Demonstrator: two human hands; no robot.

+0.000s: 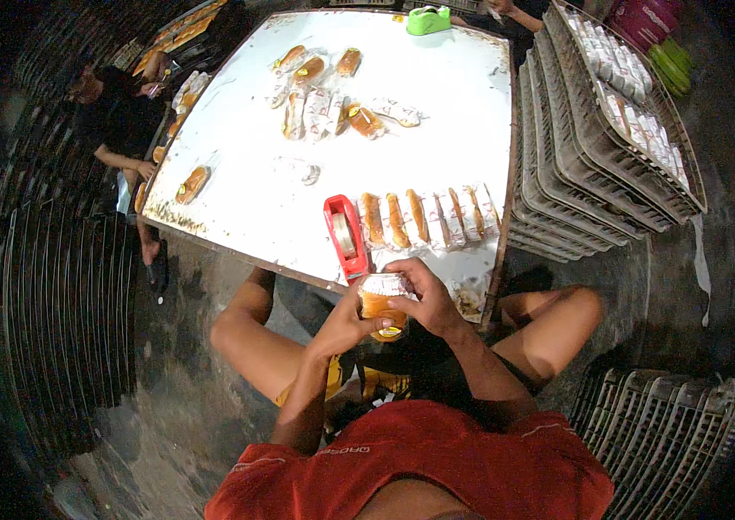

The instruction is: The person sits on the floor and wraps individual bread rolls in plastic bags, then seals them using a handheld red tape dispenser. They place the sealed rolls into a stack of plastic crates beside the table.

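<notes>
Between my two hands, above my lap at the table's near edge, is a golden bread roll in clear plastic wrap. My left hand grips its left side, thumb across the front. On the other side my right hand holds it, with the thumb on the wrapper. Gathered plastic shows at the far end and a yellow sticker at the near end. Just beyond stands a red tape dispenser with a roll of tape. To its right, a row of wrapped rolls lies side by side on the white table.
More wrapped rolls lie scattered farther back, one near the left edge. A green tape dispenser sits at the far side. Stacked plastic crates rise at right, wrapped goods on top. A co-worker sits at left; another person's arm shows at top right.
</notes>
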